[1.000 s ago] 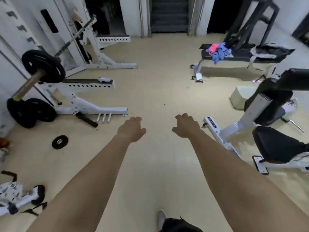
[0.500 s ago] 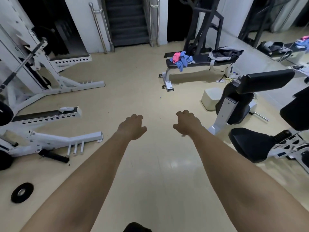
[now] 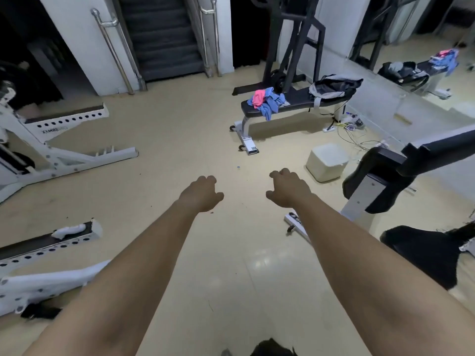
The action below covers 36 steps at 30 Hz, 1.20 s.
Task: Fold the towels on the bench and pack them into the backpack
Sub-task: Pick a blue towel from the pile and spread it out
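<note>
Straight ahead, two bare forearms reach out over a beige gym floor. The left hand and the right hand, near the middle of the frame, hang apart from each other with fingers loosely curled; both are relaxed and hold nothing. In the upper middle-right of the frame stands a flat black bench on a white frame. On its left end lies a rumpled heap of towels, mostly blue with one pink on top, and one blue corner droops over the front edge. On the bench's right end sits a slumped grey-and-black backpack, apart from the towels; its inside cannot be seen. Below the bench, toward the right, a white box sits on the floor, its contents hidden. A mirror at the upper right reflects the bench. A dark staircase fills the top centre, white racks line the left edge, and a black padded machine stands at the right edge.
</note>
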{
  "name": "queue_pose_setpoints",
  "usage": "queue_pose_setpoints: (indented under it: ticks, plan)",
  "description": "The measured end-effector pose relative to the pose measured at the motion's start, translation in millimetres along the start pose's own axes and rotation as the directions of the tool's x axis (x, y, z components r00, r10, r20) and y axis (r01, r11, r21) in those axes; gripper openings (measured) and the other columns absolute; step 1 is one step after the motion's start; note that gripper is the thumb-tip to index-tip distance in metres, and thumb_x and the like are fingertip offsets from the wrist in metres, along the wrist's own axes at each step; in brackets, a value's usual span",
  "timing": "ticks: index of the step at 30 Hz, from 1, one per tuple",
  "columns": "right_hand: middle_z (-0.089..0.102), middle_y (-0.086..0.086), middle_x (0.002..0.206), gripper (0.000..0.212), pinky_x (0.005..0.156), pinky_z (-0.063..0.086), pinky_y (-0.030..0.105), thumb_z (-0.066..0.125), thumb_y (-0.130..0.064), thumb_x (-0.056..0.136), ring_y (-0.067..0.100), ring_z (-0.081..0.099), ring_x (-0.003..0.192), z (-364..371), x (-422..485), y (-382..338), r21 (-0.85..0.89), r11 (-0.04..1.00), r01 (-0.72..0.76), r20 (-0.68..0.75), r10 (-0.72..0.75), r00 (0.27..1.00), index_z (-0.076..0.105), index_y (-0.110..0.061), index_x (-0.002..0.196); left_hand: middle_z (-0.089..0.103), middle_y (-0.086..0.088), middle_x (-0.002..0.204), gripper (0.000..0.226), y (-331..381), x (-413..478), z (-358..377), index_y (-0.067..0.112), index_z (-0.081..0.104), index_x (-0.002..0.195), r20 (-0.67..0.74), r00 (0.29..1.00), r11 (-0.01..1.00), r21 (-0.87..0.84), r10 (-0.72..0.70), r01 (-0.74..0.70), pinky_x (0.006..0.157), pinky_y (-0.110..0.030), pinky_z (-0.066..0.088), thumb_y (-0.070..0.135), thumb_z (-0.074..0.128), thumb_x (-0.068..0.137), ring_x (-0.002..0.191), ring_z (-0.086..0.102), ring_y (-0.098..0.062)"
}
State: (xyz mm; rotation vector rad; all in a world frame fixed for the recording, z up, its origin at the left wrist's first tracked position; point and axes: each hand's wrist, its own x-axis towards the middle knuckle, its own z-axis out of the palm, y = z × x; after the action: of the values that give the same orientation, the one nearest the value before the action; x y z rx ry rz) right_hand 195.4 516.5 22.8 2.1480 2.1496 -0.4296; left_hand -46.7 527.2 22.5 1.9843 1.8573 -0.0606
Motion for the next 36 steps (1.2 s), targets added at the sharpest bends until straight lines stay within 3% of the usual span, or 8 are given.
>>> queue_pose_setpoints:
  ticks: [7, 18, 26, 31, 36]
  plan:
    - [0.041, 0.010, 0.143, 0.060, 0.092, 0.045, 0.042, 0.054, -0.039, 0.094, 0.032, 0.044, 0.127, -49, 140, 18, 0.046, 0.997, -0.066, -0.048, 0.068, 0.997, 0.038, -0.018, 0.148, 0.042, -0.008, 0.144, 0.058, 24, 165, -55, 0.017, 0.036, 0.148, 0.032, 0.994, 0.993, 0.053, 0.101, -0.103, 0.090, -0.037, 0.046, 0.039, 0.051, 0.097, 0.122, 0.052, -0.027]
    - [0.043, 0.011, 0.140, 0.057, 0.095, 0.044, 0.044, 0.054, -0.037, 0.092, 0.033, 0.044, 0.126, -131, 433, 147, 0.088, 0.969, -0.232, -0.019, 0.234, 0.972, 0.042, -0.015, 0.143, 0.044, -0.007, 0.143, 0.056, 143, 488, -122, 0.019, 0.040, 0.145, 0.090, 0.976, 0.971, 0.115, 0.199, -0.209, 0.091, -0.038, 0.047, 0.039, 0.052, 0.094, 0.124, 0.051, -0.027]
    - [0.041, 0.011, 0.144, 0.057, 0.099, 0.043, 0.044, 0.054, -0.037, 0.091, 0.032, 0.041, 0.131, -200, 627, 215, 0.113, 0.959, -0.261, -0.006, 0.263, 0.965, 0.041, -0.017, 0.144, 0.048, -0.008, 0.138, 0.051, 217, 702, -168, 0.016, 0.047, 0.136, 0.125, 0.951, 0.949, 0.107, 0.283, -0.296, 0.093, -0.040, 0.047, 0.037, 0.053, 0.091, 0.123, 0.051, -0.028]
    - [0.040, 0.011, 0.143, 0.062, 0.100, 0.042, 0.045, 0.053, -0.040, 0.091, 0.032, 0.040, 0.133, -219, 758, 266, 0.059, 0.950, -0.308, 0.033, 0.306, 0.951, 0.037, -0.018, 0.147, 0.048, -0.011, 0.130, 0.048, 255, 854, -180, 0.014, 0.047, 0.132, 0.147, 0.936, 0.932, 0.130, 0.319, -0.338, 0.086, -0.038, 0.043, 0.041, 0.054, 0.093, 0.119, 0.052, -0.032]
    - [0.043, 0.012, 0.141, 0.059, 0.102, 0.042, 0.045, 0.053, -0.041, 0.091, 0.034, 0.041, 0.132, -255, 892, 312, 0.031, 0.936, -0.350, 0.080, 0.347, 0.935, 0.041, -0.015, 0.142, 0.053, -0.010, 0.113, 0.029, 294, 1003, -207, 0.016, 0.050, 0.105, 0.214, 0.913, 0.924, 0.092, 0.346, -0.371, 0.084, -0.038, 0.047, 0.037, 0.054, 0.087, 0.110, 0.055, -0.033]
